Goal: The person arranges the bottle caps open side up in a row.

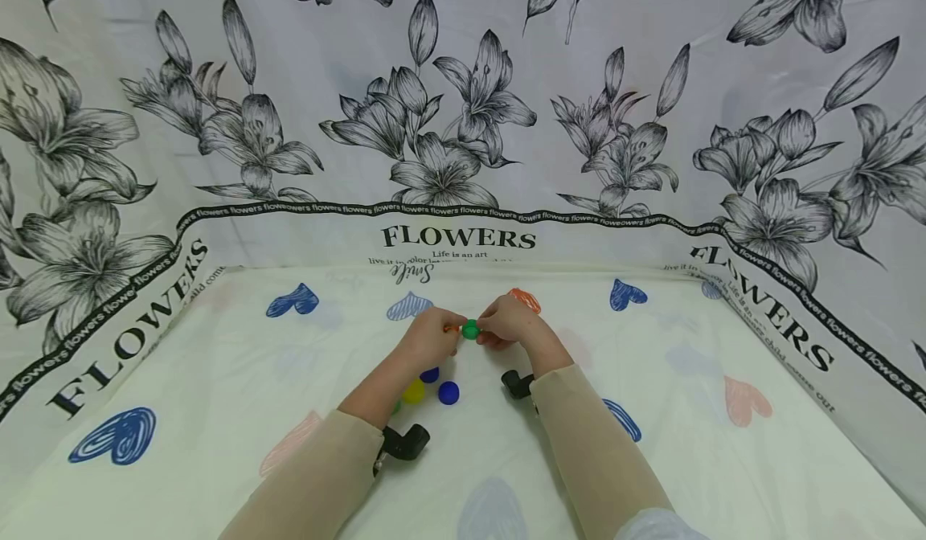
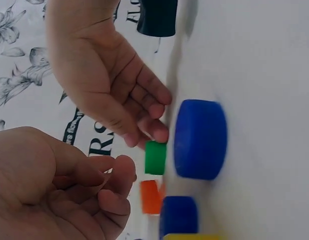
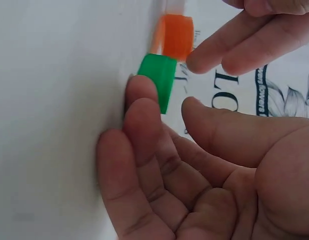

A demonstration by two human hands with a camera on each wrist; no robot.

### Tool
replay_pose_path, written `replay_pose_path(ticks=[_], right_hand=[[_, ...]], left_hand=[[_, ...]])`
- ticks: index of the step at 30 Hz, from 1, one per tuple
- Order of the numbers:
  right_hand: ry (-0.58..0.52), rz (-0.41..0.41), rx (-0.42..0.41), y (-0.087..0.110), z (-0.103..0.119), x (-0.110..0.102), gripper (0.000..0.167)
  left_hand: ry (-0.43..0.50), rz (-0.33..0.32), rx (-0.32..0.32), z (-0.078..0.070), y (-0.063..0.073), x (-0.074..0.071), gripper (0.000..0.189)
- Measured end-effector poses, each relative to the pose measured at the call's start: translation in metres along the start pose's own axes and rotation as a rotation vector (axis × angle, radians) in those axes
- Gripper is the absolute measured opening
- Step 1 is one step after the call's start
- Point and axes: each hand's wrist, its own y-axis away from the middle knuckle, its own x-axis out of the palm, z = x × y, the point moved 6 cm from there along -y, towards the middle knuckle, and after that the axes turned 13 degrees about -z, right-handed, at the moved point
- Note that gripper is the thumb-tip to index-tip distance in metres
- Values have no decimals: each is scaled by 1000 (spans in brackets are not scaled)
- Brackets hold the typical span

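In the head view my left hand and right hand meet over the cloth around a green cap. The fingertips of my right hand rest at the edge of the green cap, its thumb standing apart. My left hand has loosely bent fingers close beside an orange cap, with a gap between them in this view. The green and orange caps stand on edge near each other. Nearer my body lie blue caps and a yellow cap.
Another green piece is partly hidden by the left forearm. Black wrist mounts jut from both sleeves. White cloth with printed hearts covers the table, and a flower-printed curtain rises behind it and along both sides.
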Motion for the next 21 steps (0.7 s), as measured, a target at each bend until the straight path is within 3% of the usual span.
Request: replay_pose_path(ticks=[4, 6, 10, 12, 15, 17, 21], right_hand=[[56, -28, -13, 7, 8, -4, 33], [104, -40, -42, 13, 16, -6, 32], [198, 26, -167, 28, 34, 3, 21], [249, 91, -253, 37, 45, 13, 16], [311, 172, -331, 50, 58, 29, 16], [350, 187, -345, 57, 63, 36, 17], [388, 160, -364, 59, 69, 51, 18]], left_hand=[[6, -19, 12, -3, 3, -25, 36], [-36, -29, 32, -4, 5, -42, 32], [-241, 8, 16, 5, 16, -70, 28], [-353, 59, -30, 17, 23, -74, 31], [-443, 153, -84, 34, 31, -71, 35], [-460, 194, -117, 40, 33, -67, 35], [-456, 207, -136, 45, 32, -62, 29]])
